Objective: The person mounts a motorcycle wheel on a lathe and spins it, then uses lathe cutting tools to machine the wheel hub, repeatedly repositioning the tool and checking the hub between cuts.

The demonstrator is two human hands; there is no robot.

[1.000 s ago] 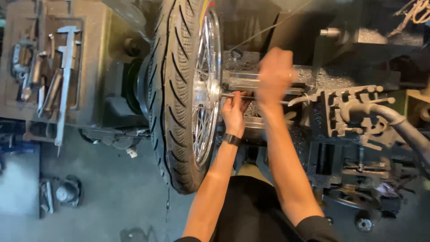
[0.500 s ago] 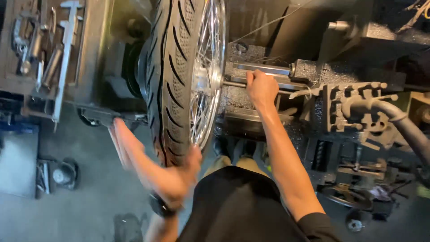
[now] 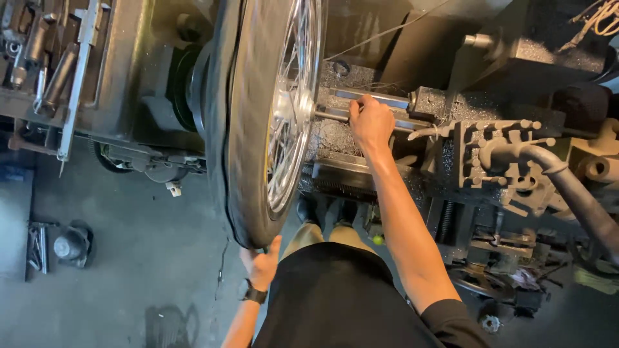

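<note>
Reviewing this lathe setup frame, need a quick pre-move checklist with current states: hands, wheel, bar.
1. Left hand on tyre bottom edge: ok, palm cups it.
2. Right hand on the steel bar: ok, fingers over it.
3. Bar tip meets the spoked wheel hub: cannot tell, contact hidden.
4. Wheel stopped: cannot tell from one frame.
5. Feet clear of lathe base: ok.

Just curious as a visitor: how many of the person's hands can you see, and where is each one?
2. The left hand touches the bottom of the tyre; the right hand rests on the metal bar beside the wheel hub.
</note>
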